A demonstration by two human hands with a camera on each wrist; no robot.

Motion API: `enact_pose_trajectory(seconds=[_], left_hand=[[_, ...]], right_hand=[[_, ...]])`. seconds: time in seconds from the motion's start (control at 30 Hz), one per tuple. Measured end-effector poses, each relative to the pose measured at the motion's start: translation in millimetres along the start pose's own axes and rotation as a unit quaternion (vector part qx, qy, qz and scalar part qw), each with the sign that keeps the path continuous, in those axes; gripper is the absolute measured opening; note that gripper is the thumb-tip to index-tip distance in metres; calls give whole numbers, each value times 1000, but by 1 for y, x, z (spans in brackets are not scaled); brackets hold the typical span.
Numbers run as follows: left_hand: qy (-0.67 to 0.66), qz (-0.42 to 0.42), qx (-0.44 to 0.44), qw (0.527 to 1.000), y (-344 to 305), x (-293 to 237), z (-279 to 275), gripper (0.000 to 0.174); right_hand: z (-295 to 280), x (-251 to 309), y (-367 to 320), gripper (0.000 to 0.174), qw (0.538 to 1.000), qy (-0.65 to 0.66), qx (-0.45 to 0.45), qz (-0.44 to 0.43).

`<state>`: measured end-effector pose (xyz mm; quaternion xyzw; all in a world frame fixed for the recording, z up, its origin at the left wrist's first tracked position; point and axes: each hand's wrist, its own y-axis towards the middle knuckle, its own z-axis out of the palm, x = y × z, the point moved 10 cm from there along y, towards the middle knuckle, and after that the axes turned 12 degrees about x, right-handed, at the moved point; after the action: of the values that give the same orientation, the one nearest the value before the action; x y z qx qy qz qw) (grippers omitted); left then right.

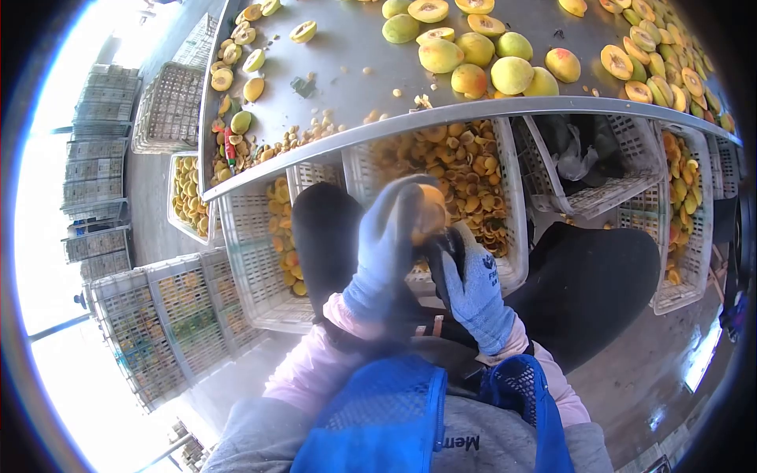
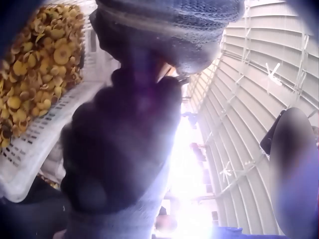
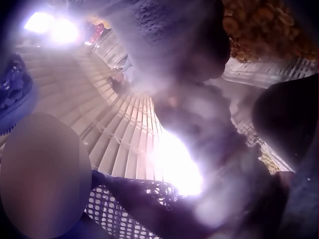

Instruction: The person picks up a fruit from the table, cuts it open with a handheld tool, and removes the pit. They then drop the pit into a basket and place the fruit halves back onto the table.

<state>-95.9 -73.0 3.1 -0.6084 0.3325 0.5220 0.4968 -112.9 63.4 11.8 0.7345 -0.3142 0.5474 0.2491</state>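
Left hand (image 1: pixel 377 252) grips a fruit (image 1: pixel 430 211) (both blurred) over a crate (image 1: pixel 512 189) of cut pieces (image 1: pixel 475 177). Right hand (image 1: pixel 475 293) sits just beside the fruit; whether it pinches anything, I cannot tell. More fruits (image 1: pixel 512 76) lie on the desk (image 1: pixel 355 47).

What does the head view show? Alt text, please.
The gloved left hand holds a blurred fruit, the gloved right hand beside it. Behind them is a crate of fruit pieces; beyond, a metal table bears whole fruit and fruit halves.
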Motion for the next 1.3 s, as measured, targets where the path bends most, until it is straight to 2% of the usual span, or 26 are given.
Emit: enact_pose_trajectory(seconds=[0.03, 0.1, 0.2, 0.27, 0.37, 0.47, 0.57, 0.6, 0.67, 0.7, 0.73, 0.77, 0.83, 0.87, 0.9, 0.97, 1.0, 1.03, 1.07, 1.1, 1.13, 1.17, 1.2, 1.23, 1.27, 1.3], left_hand=[[-36, 27, 16, 999, -4, -2, 8, 33], [135, 122, -37, 983, -4, -7, 5, 31], [182, 153, -49, 970, -7, -5, 0, 25], [78, 127, -34, 988, -5, -3, -5, 24], [51, 68, -39, 996, -3, -3, -5, 26], [109, 27, 1, 994, -2, -14, 4, 32], [133, 9, 2, 991, 1, -4, 2, 34], [132, 1, 9, 991, 3, 1, 1, 33], [187, 80, 38, 978, 3, -15, 7, 27], [145, 29, 70, 987, 4, -16, 9, 24], [102, -21, 100, 990, 4, -12, 13, 23], [105, -48, 117, 986, 5, -7, 13, 23], [116, -103, 153, 976, 4, 8, 12, 25], [163, -5, 124, 979, 6, -5, 9, 28], [206, 90, 94, 970, -2, -8, 9, 31], [387, 194, 3, 902, -23, 9, -8, 49], [375, 204, -35, 904, -28, 0, -26, 38], [228, 158, -90, 957, -27, -11, -63, 31], [57, 129, -166, 976, -30, -14, -99, 30], [4, 116, -241, 964, -37, -24, -138, 36], [266, 77, -244, 929, -39, -49, -175, 37], [470, -47, -243, 847, -36, -42, -205, 38], [646, -170, -231, 708, -28, -45, -212, 41], [674, -132, -201, 698, -17, -52, -201, 43], [656, 53, -231, 716, -8, -72, -169, 37], [596, 75, -221, 768, 14, -88, -126, 36]], right_hand=[[-1, 3, 1, 26, 999, 28, 11, 15], [1, 7, 2, 26, 999, 32, 16, 6], [6, 10, 2, 26, 999, -24, 17, -24], [10, 6, 2, 28, 998, -39, 46, 6], [16, -10, -4, 31, 997, 59, 33, 33], [25, -21, -12, 33, 993, 117, 18, 22], [54, -62, -22, 32, 972, 170, 103, 123], [51, -58, -19, 30, 966, 211, 86, 118], [46, -44, -17, 28, 947, 295, 56, 112], [58, -42, -19, 29, 873, 443, 117, 170], [66, -31, -24, 30, 768, 575, 174, 222], [78, -17, -31, 33, 637, 687, 225, 267], [96, 0, -32, 40, 467, 817, 272, 203], [97, 10, -30, 43, 373, 865, 290, 166], [94, 15, -27, 47, 336, 886, 279, 156], [85, 12, -20, 46, 309, 906, 259, 126], [80, 8, -15, 45, 297, 916, 248, 106], [97, -20, -26, 44, 323, 901, 187, 221], [109, -36, -26, 44, 357, 879, 219, 231], [113, -47, -29, 45, 403, 849, 206, 274], [114, -56, -34, 45, 446, 814, 191, 319], [107, -53, -28, 43, 466, 806, 190, 311], [102, -47, -22, 41, 482, 800, 190, 302], [101, -45, -16, 39, 495, 794, 191, 297], [105, -50, -14, 38, 500, 788, 176, 314], [110, -58, -14, 36, 503, 780, 161, 335]])
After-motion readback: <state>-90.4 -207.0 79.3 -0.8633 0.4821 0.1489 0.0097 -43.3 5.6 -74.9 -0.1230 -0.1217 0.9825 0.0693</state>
